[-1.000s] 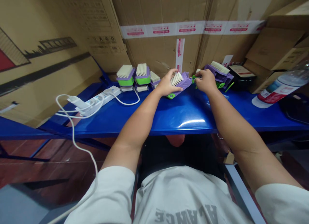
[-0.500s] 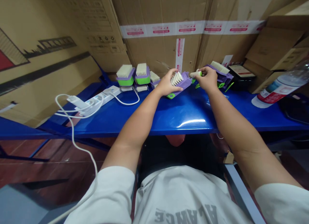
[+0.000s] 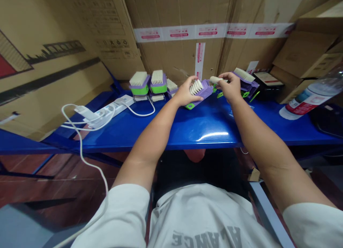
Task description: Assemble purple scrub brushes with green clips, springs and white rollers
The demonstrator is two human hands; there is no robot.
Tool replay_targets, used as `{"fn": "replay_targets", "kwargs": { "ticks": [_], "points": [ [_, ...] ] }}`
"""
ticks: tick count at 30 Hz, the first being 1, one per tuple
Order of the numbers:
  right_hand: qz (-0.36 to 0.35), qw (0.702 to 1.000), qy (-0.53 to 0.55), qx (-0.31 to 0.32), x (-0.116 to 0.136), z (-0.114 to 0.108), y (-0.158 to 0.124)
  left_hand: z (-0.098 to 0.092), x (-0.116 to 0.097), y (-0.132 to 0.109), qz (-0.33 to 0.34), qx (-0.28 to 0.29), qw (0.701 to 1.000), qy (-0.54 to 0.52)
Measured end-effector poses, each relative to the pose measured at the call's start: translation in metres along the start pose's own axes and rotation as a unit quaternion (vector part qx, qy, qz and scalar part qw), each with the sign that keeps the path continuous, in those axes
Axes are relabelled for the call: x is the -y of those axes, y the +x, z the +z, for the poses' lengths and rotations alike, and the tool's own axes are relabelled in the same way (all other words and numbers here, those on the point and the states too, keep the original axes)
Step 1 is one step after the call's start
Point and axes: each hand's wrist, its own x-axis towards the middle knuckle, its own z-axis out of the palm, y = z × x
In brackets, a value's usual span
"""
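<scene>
My left hand (image 3: 183, 94) is wrapped round a purple and green brush (image 3: 205, 91) with cream bristles, tilted just above the table. A cream cylindrical piece, like a small roller (image 3: 215, 80), is pinched in the fingers of my right hand (image 3: 232, 89). It lies close to the brush's right end; whether the two touch I cannot tell. Just behind my right hand rests another purple brush (image 3: 244, 75) with a green clip beneath it. To the left, two green and purple brushes (image 3: 139, 80) stand bristles up, and a third one (image 3: 171, 85) is partly hidden behind my left hand.
A white power strip (image 3: 107, 110) with looping cables lies on the left of the blue table (image 3: 187, 132). On the right are a plastic bottle (image 3: 302, 101), a black box (image 3: 268, 84) and an open carton (image 3: 302, 51). Large cardboard boxes (image 3: 166, 59) wall the back.
The cream roller has turned in my right fingers, and its left end now sits slightly higher. My left hand and its brush have barely moved.
</scene>
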Motion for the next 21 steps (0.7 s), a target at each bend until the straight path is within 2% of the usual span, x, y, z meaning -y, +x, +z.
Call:
{"fn": "replay_targets", "kwargs": {
  "ticks": [3,7,12,21],
  "points": [
    [0.036,0.997,0.05,-0.047,0.003,0.003,0.0,0.0,0.0,0.0,-0.002,-0.002,1.0,0.003],
    [0.023,0.996,0.076,-0.047,0.007,0.002,0.001,0.0,-0.002,0.0,-0.01,-0.011,1.0,0.018],
    [-0.001,0.998,0.056,-0.023,0.0,-0.009,0.01,-0.004,-0.007,-0.001,-0.026,-0.026,0.998,0.054],
    [0.046,0.988,0.132,-0.065,0.001,-0.009,0.011,-0.008,-0.025,-0.005,-0.069,-0.038,0.99,0.119]
  ]
}}
